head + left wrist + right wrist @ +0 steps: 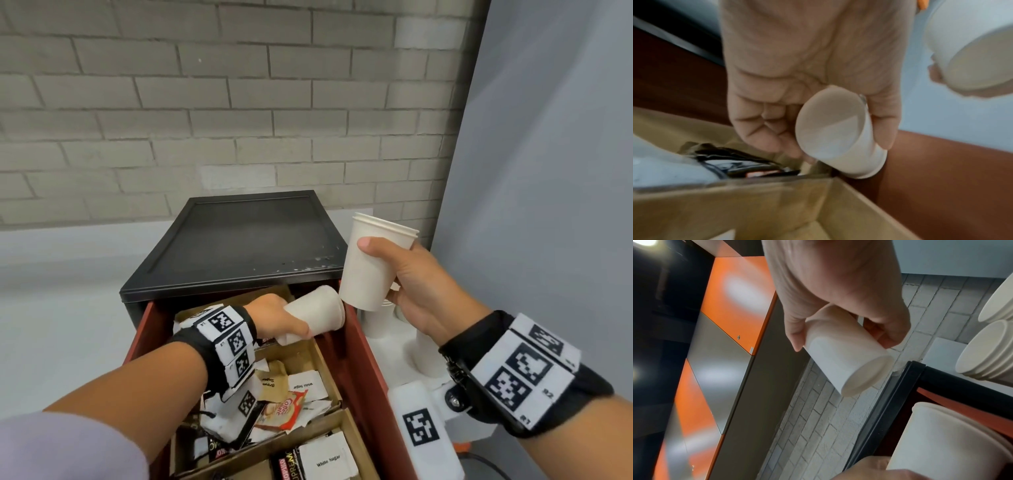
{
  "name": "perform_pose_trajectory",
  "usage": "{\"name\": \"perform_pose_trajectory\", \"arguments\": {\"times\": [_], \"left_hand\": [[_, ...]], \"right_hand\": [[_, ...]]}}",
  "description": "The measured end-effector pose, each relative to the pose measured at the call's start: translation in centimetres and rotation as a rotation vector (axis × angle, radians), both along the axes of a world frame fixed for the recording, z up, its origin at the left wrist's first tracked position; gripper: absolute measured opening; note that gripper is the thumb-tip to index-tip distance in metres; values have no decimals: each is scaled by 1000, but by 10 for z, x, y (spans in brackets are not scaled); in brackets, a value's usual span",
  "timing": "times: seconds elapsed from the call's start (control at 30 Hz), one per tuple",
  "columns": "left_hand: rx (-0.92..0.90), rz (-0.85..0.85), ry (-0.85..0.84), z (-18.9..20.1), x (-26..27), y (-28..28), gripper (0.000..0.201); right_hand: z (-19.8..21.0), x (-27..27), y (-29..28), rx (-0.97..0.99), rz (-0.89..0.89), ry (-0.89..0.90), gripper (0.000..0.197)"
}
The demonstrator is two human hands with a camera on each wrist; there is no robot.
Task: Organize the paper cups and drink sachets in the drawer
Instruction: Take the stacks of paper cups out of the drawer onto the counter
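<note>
The head view is looking bright and even, with soft light and only faint shadows. The brick wall point(239, 102) is bending a little near the edges, because the lens is very wide. The sachets point(291, 404) in the drawer are showing sharp enough to read.

The left wrist view is looking smeary. The cardboard divider point(756, 203) close to the camera is coming out fuzzy.

In the right wrist view, white glare is shining on the orange panel point(735, 293), the far left is going dark, and the nearest cup point(941, 443) is blurring.
</note>
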State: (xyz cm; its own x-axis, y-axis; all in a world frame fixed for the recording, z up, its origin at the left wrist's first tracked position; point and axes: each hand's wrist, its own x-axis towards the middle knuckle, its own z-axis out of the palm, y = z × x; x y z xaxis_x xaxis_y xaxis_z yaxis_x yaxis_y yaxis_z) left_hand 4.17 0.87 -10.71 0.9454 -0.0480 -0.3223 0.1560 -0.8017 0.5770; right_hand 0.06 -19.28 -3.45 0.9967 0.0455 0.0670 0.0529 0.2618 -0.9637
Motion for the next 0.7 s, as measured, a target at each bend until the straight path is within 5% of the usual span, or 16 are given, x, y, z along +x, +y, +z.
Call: {"name": "perform_pose_trajectory", "arguments": {"times": [0.1, 0.3, 0.53, 0.7], "left_hand": [[-90, -48, 41, 14, -19, 2, 48], [-369, -152, -29, 37, -62, 5, 84], [-522, -203, -155, 57, -80, -11, 81], [-595, -236, -203, 58, -86, -21, 68]], "right_hand": [[7, -3, -3, 27, -41, -40, 41], [26, -8, -5, 61, -56, -213, 34], [23, -25, 5, -64, 390, -219, 47], [1, -31, 5, -107, 477, -179, 49]]}}
